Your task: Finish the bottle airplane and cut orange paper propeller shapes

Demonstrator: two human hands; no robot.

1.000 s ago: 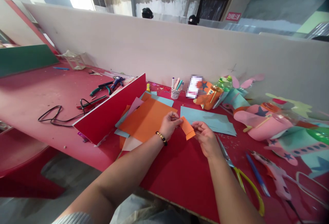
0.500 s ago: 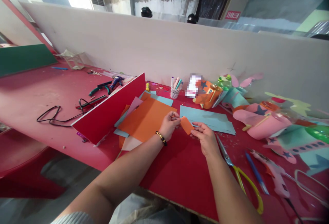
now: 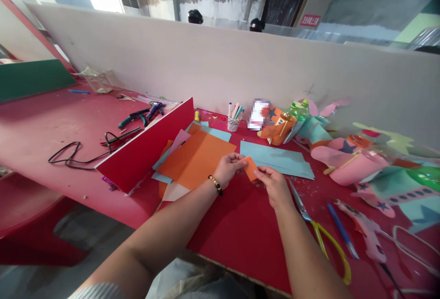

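Note:
Between my hands, above the red table (image 3: 240, 239), is a small orange piece of paper (image 3: 250, 169). My left hand (image 3: 227, 169) pinches its left edge between thumb and fingers; a beaded bracelet circles that wrist. The right edge is gripped by my right hand (image 3: 274, 184). A large orange sheet (image 3: 197, 157) lies just left of my left hand, on top of other coloured sheets. Light blue paper sheets (image 3: 278, 158) rest behind my right hand. Scissors with yellow handles (image 3: 316, 228) lie beside my right forearm.
To the right are a blue pen (image 3: 342, 230), a pink glue gun (image 3: 366, 235) and paper-and-bottle plane models (image 3: 360, 164). A cup of markers (image 3: 233, 122) stands at the back. A red divider board (image 3: 151, 148) rises on the left, with pliers (image 3: 137, 116) and a black cable (image 3: 68, 154) beyond it.
The small orange paper has turned slightly, and my left thumb now overlaps it more. My right fingers have drawn closer together at its right edge.

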